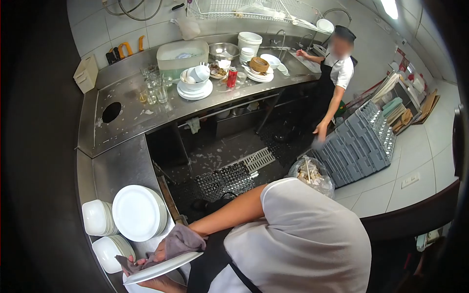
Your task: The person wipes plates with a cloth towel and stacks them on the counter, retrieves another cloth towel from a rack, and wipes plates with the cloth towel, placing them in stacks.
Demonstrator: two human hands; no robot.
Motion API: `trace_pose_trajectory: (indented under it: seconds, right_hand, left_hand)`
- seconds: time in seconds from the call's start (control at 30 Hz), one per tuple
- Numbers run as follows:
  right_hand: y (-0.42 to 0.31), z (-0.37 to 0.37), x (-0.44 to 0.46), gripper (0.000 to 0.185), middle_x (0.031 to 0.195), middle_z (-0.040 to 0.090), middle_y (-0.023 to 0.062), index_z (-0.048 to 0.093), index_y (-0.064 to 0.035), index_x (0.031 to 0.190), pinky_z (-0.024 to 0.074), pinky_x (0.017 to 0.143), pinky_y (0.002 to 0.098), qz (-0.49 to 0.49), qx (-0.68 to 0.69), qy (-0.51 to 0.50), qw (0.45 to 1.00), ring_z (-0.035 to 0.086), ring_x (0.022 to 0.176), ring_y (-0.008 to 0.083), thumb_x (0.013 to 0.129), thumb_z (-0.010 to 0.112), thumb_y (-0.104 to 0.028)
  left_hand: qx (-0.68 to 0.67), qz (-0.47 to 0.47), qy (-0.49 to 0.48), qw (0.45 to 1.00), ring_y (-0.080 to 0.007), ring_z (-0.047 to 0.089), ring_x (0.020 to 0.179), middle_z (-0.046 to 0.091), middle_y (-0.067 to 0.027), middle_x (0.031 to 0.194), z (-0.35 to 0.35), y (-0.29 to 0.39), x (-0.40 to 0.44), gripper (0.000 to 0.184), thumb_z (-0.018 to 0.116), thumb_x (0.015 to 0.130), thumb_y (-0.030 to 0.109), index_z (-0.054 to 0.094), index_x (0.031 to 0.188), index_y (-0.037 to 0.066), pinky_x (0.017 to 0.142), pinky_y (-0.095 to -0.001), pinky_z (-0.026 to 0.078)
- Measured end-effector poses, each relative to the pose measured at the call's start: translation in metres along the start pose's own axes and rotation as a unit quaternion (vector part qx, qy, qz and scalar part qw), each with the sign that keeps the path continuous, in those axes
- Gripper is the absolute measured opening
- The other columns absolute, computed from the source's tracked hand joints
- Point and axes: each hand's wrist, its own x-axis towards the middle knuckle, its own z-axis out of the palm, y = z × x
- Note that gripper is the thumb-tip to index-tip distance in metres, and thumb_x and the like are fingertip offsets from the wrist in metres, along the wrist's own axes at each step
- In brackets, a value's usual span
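My right hand (160, 251) is closed around a grey-purple cloth (184, 242), which lies against a white plate (163, 267) at the bottom of the view. The plate is tilted, with its edge towards me. Below it, my left hand (159, 284) grips the plate from its underside; most of the fingers are hidden. A tall stack of round white plates (137, 213) stands just beyond the cloth. Beside it are two stacks of square white bowls (95, 217), one behind the other.
A co-worker (337, 73) in a black apron stands at the sink counter, one arm stretched towards grey crates (356, 144). A bag of waste (312, 175) sits by the crates. Glasses (159, 90), dirty dishes (194, 88) and a red can (232, 78) stand on the steel counter (132, 119).
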Motion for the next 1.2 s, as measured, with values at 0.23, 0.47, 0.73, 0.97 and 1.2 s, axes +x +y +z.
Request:
trace_pose_trajectory:
  seconds: [0.23, 0.47, 0.73, 0.97, 1.2]
  right_hand:
    - [-0.038, 0.009, -0.055, 0.054, 0.102, 0.067, 0.0099, 0.062, 0.0046, 0.115, 0.0475, 0.084, 0.0309, 0.027, -0.241, 0.096, 0.965, 0.06, 0.095, 0.0151, 0.105, 0.044, -0.045]
    - [-0.09, 0.045, -0.059, 0.044, 0.099, 0.063, 0.0185, 0.061, 0.0078, 0.113, 0.0475, 0.082, 0.0379, -0.128, -0.169, 0.189, 0.959, 0.062, 0.093, 0.027, 0.101, 0.05, -0.032]
    - [-0.094, 0.045, 0.047, 0.054, 0.12, 0.066, 0.0132, 0.061, 0.0001, 0.128, 0.0435, 0.1, 0.0335, -0.08, 0.027, -0.032, 0.996, 0.06, 0.114, 0.0257, 0.093, 0.063, -0.04]
    - [-0.009, 0.049, -0.001, 0.064, 0.149, 0.043, 0.0216, 0.04, 0.003, 0.147, 0.0281, 0.117, 0.0421, -0.027, -0.317, -0.143, 0.937, 0.036, 0.141, 0.036, 0.099, 0.054, -0.037]
    - [-0.003, 0.045, 0.0, 0.058, 0.144, 0.049, 0.0197, 0.044, 0.0033, 0.144, 0.0316, 0.115, 0.0396, 0.055, -0.348, -0.138, 0.926, 0.043, 0.135, 0.0317, 0.1, 0.051, -0.034]
  left_hand:
    - [-0.049, -0.099, -0.005, 0.994, -0.0302, 0.059, 0.11, 0.057, -0.017, 0.135, 0.008, 0.02, -0.013, 0.085, 0.061, 0.09, 0.061, 0.039, 0.147, 0.003, 0.097, -0.0458, 0.049]
    - [-0.099, -0.146, -0.095, 0.98, -0.0339, 0.053, 0.124, 0.049, -0.0175, 0.138, -0.022, 0.02, -0.018, 0.081, 0.069, 0.09, 0.05, 0.038, 0.146, 0.001, 0.106, -0.0502, 0.044]
    - [-0.041, -0.104, -0.106, 0.988, -0.0223, 0.057, 0.118, 0.055, -0.0122, 0.13, -0.011, 0.055, -0.035, 0.067, 0.064, 0.098, 0.041, 0.042, 0.145, 0.0, 0.101, -0.036, 0.048]
    - [-0.096, -0.055, 0.072, 0.991, -0.0378, 0.044, 0.139, 0.029, -0.0171, 0.161, -0.008, 0.08, -0.074, 0.093, 0.062, 0.093, 0.055, 0.009, 0.161, 0.018, 0.111, -0.0479, 0.042]
    - [-0.13, 0.005, 0.075, 0.989, -0.021, 0.061, 0.114, 0.06, -0.0133, 0.131, -0.059, 0.075, -0.108, 0.063, 0.078, 0.087, 0.04, 0.054, 0.134, 0.005, 0.093, -0.0351, 0.052]
